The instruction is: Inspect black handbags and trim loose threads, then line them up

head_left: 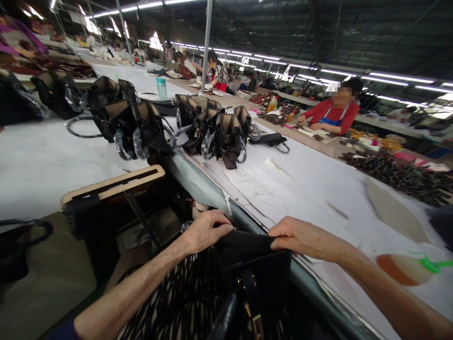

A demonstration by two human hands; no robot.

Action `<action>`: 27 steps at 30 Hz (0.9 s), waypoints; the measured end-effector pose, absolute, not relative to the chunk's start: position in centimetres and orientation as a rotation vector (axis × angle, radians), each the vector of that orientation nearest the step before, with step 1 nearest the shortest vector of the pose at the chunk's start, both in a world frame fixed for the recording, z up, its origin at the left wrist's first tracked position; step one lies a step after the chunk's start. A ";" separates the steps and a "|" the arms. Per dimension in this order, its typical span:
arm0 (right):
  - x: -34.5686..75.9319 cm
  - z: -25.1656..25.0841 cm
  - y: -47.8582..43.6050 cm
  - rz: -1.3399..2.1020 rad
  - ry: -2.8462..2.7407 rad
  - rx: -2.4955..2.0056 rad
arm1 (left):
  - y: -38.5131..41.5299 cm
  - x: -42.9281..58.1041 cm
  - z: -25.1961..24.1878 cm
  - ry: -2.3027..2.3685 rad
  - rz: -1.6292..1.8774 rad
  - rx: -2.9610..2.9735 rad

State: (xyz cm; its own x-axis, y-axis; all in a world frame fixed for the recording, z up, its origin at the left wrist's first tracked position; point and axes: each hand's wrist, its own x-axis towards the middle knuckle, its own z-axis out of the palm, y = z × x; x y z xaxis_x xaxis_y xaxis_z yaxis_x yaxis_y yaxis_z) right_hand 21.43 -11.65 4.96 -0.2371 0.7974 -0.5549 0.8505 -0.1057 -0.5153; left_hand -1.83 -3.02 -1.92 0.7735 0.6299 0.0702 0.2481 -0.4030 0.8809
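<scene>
While left fingers point(222, 230) and right fingers point(283, 228) pinch its rim, the bag point(271, 274) lies below.

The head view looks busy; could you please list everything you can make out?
Held bag: one, black, lower centre
Other bags: roughly a dozen, black, ahead and left
Tables: at least two, white-topped, left and right
Wood-rimmed stand: one, tan and black, left
Squeeze bottle: one, amber, green-nozzled, right
Lidded container: one, turquoise, upper left
Cut pieces: many, mostly dark brown, far right
People: several, nearest in red and blue, background
Posts: several, grey, background
Lights: many, white, overhead
Patterned garment: one, black and cream, bottom
Left hand: one, bare, on held bag's edge
Right hand: one, bare, same edge
</scene>
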 end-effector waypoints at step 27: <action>20.6 4.3 -10.5 -1.178 2.036 1.951 | -3.4 -1.9 -2.9 0.837 0.354 2.258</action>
State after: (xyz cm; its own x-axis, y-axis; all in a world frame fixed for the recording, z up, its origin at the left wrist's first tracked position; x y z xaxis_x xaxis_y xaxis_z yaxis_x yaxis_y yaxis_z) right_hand 20.59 -10.55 4.25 -0.1830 0.8161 -0.5482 0.8820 -0.1101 -0.4582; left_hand -1.94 -3.45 -2.95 0.7547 0.6559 0.0141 0.4667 -0.5519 0.6911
